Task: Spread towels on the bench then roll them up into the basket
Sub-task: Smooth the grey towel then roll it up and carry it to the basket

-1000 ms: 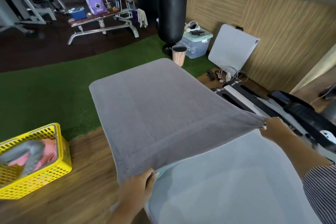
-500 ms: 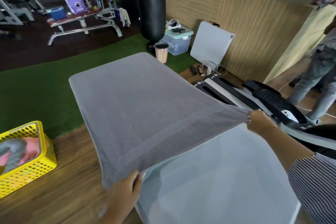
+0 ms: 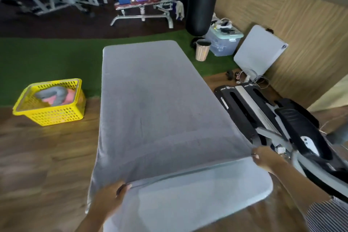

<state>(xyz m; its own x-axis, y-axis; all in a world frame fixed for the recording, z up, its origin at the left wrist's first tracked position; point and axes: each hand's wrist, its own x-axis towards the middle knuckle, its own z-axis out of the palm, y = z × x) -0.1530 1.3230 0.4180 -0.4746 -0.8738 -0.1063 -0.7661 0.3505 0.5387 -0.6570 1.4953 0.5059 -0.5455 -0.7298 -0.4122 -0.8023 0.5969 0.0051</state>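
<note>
A grey towel lies spread flat over most of the pale bench, its far end covering the bench's far edge. My left hand pinches the towel's near left corner. My right hand grips the near right corner at the bench's right side. The near part of the bench shows bare below the towel's hem. A yellow plastic basket stands on the floor to the left, holding a rolled grey towel and a pink one.
A black and grey exercise machine lies close along the bench's right side. Beyond are a small bin, a clear storage box, a hanging punch bag, a white board against the wall, and gym benches farther back.
The towel, held raised and taut before, has come down flat onto the bench. Both hands have lowered with its near corners, and my view has swung left.
</note>
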